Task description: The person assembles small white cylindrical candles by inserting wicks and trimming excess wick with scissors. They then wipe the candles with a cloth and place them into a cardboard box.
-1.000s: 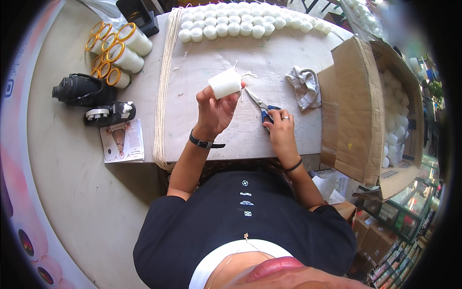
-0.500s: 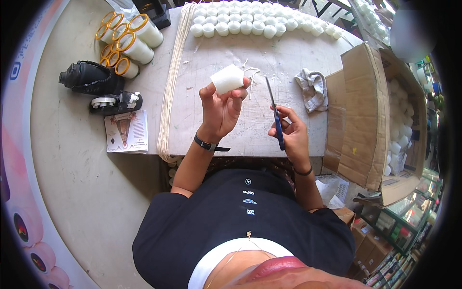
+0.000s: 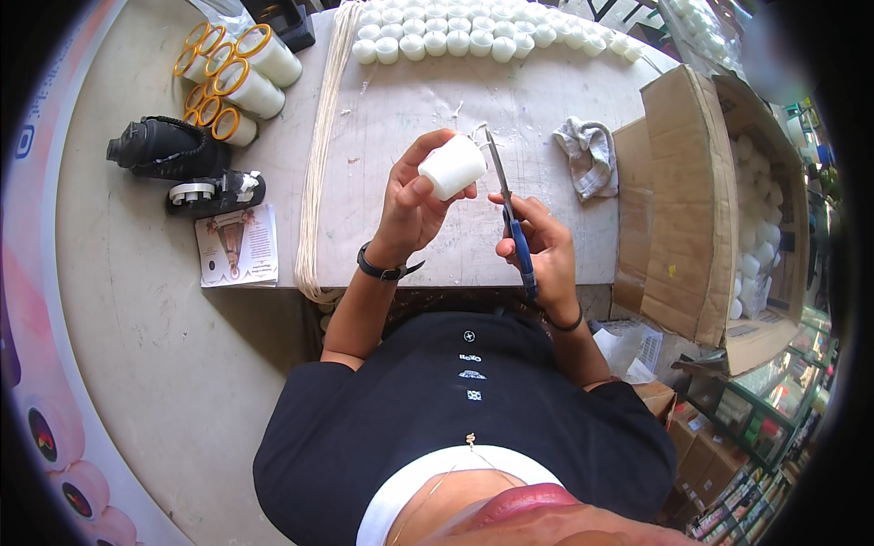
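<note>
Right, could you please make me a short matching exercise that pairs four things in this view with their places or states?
1. white candle
2. blue-handled scissors
3. crumpled cloth
4. cord bundle

A. just left of the cardboard box
B. in the right hand
C. laid out in long strands
D. in the left hand

Pairs: 1-D; 2-B; 3-A; 4-C

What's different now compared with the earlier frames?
The right hand picked up the scissors from the table, raising them beside the wick. The left hand still holds the white candle, now turned. The cloth and cardboard box stayed put.
</note>
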A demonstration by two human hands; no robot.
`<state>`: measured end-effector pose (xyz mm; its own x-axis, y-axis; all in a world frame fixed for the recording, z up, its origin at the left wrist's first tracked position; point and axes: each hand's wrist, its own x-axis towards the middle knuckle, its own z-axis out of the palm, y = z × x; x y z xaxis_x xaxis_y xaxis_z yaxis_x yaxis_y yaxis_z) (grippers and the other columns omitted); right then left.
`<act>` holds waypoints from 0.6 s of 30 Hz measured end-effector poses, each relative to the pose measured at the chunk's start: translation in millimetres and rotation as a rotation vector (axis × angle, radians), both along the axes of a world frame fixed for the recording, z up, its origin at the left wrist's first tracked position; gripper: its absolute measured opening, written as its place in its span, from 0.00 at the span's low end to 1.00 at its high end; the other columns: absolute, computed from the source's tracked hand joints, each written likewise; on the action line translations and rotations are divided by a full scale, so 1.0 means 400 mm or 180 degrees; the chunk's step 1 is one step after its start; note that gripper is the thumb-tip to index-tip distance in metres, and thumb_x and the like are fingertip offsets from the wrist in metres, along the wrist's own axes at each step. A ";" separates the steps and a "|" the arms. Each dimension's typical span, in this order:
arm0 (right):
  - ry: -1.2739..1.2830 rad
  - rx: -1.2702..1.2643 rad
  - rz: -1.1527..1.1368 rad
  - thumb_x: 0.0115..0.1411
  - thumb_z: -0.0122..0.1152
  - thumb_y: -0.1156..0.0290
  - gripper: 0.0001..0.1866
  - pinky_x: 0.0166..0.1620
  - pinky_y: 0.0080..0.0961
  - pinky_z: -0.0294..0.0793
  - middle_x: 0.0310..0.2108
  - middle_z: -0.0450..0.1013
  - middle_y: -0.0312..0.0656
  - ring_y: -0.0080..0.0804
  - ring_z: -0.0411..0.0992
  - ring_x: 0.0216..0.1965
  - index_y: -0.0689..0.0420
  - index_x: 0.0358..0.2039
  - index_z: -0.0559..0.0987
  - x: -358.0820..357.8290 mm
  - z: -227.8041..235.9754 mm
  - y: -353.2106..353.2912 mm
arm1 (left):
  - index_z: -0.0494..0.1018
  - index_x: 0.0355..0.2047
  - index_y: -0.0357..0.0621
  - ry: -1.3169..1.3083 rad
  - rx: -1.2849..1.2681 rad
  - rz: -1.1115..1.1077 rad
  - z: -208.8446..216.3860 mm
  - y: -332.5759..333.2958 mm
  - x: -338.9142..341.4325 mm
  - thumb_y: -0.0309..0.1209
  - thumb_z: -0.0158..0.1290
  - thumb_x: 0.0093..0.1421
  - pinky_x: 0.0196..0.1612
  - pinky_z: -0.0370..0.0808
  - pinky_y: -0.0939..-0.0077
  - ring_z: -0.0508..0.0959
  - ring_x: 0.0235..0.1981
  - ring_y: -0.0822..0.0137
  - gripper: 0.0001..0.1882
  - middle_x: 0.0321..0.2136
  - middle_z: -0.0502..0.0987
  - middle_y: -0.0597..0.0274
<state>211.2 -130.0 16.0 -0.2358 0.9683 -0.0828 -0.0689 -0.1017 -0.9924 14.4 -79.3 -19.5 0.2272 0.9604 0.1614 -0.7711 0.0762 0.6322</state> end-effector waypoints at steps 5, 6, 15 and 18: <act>0.0113 -0.0120 -0.0059 0.51 0.75 0.77 0.30 0.38 0.14 0.69 0.40 0.70 0.34 0.14 0.67 0.33 0.66 0.55 0.76 0.004 0.008 0.002 | 0.61 0.62 0.35 0.0219 0.0013 0.0012 -0.008 -0.002 -0.002 0.46 0.59 0.58 0.46 0.82 0.78 0.82 0.38 0.64 0.39 0.47 0.74 0.34; 0.0139 -0.0135 -0.0052 0.51 0.75 0.77 0.30 0.38 0.14 0.70 0.40 0.71 0.34 0.14 0.68 0.33 0.66 0.55 0.76 0.006 0.006 0.002 | 0.61 0.62 0.35 0.0226 0.0016 0.0019 -0.010 0.000 -0.002 0.47 0.60 0.58 0.46 0.82 0.78 0.82 0.38 0.64 0.40 0.47 0.74 0.34; 0.0149 -0.0256 -0.0001 0.52 0.75 0.76 0.28 0.37 0.14 0.69 0.37 0.68 0.32 0.14 0.67 0.33 0.66 0.54 0.77 0.019 0.023 0.004 | 0.61 0.63 0.35 0.0353 0.0034 -0.0042 -0.007 0.001 -0.002 0.48 0.60 0.59 0.46 0.82 0.78 0.82 0.39 0.65 0.40 0.47 0.75 0.34; 0.0029 -0.0240 0.0035 0.52 0.75 0.76 0.28 0.36 0.14 0.68 0.36 0.67 0.31 0.14 0.66 0.32 0.66 0.54 0.77 0.024 0.022 0.005 | 0.61 0.63 0.35 0.0364 -0.0035 -0.0003 -0.004 -0.001 -0.002 0.48 0.60 0.59 0.46 0.82 0.77 0.82 0.39 0.65 0.40 0.47 0.75 0.34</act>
